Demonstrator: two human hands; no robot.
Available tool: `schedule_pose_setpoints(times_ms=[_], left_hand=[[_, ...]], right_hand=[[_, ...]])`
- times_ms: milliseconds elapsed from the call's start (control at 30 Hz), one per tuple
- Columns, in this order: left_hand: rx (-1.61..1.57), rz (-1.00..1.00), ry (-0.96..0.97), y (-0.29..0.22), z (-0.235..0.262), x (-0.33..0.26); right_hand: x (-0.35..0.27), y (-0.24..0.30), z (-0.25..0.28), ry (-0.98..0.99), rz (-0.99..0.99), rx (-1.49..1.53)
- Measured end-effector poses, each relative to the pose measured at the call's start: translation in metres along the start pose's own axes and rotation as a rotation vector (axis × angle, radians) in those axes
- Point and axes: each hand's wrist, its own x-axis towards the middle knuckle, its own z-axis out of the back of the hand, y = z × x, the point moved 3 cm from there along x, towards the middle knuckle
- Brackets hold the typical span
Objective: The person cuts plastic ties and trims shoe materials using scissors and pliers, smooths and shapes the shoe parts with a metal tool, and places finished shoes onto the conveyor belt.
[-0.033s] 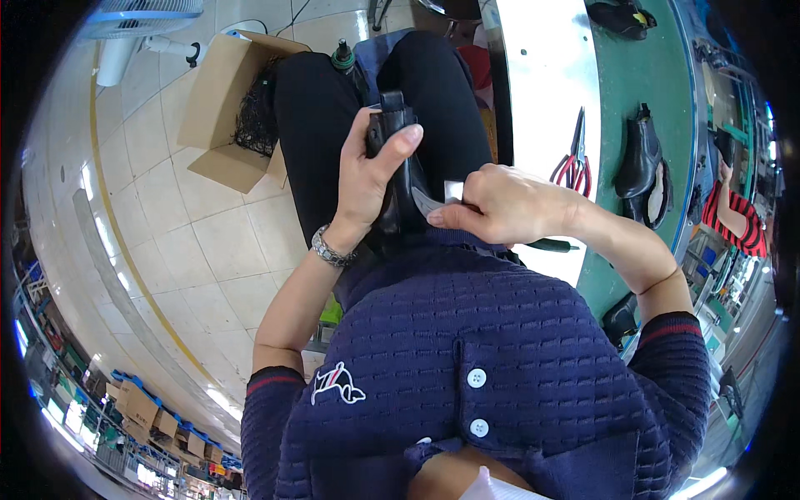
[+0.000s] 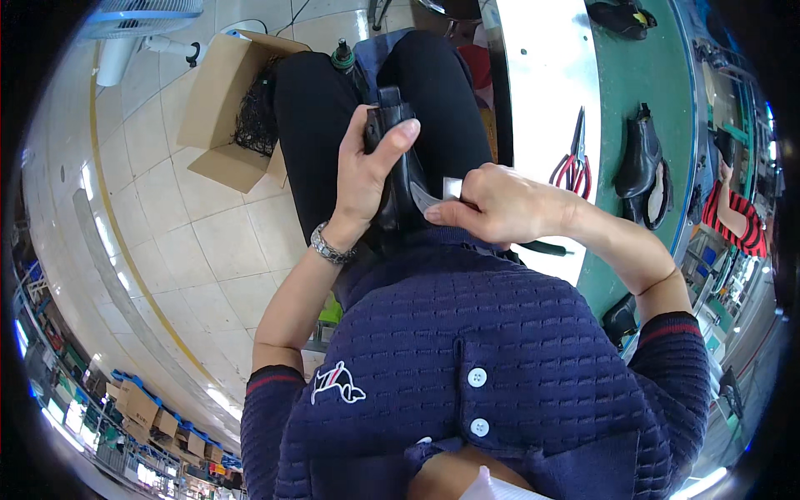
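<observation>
A black leather boot (image 2: 403, 179) rests across my lap, its heel end pointing away from me. My left hand (image 2: 367, 171) is closed around it, with the thumb over the near side. My right hand (image 2: 508, 204) is closed to the right of the boot. Its thumb and fingers pinch a thin grey curved strip (image 2: 422, 197) that lies against the boot's side; whether this is a blade or a piece of the boot I cannot tell. A small bright white piece (image 2: 452, 188) shows by the right fingers. The palm side of the right hand is hidden.
Red-handled pliers (image 2: 575, 162) and a dark slim object (image 2: 546, 248) lie on the white bench (image 2: 554, 58) at right. Black boots (image 2: 640, 162) stand on the green surface (image 2: 608, 92) beyond. An open carton (image 2: 208, 104) and a fan (image 2: 142, 21) are at left. Another person's striped sleeve (image 2: 737, 221) shows far right.
Both hands and the boot have shifted very slightly to the left. The grip of each hand looks the same.
</observation>
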Motion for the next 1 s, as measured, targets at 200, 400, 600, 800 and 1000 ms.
schedule_pose_setpoints(times_ms=[200, 400, 600, 800, 1000], left_hand=[[-0.055, 0.018, -0.028, 0.001, -0.001, 0.011], [-0.123, 0.084, -0.015, -0.005, 0.002, 0.029], [-0.282, 0.089, 0.037, 0.011, 0.021, 0.032], [-0.214, 0.122, 0.034, 0.036, 0.034, 0.036], [-0.438, 0.237, 0.221, 0.046, 0.024, 0.035]], right_hand=[[0.008, -0.015, -0.027, 0.013, 0.085, 0.385], [0.014, -0.015, -0.019, -0.325, 0.079, 0.2], [0.016, -0.091, 0.017, -0.618, -0.204, 0.335], [0.011, -0.18, 0.036, -0.926, -0.408, -0.338], [0.003, -0.127, 0.009, -1.069, 0.033, -0.181]])
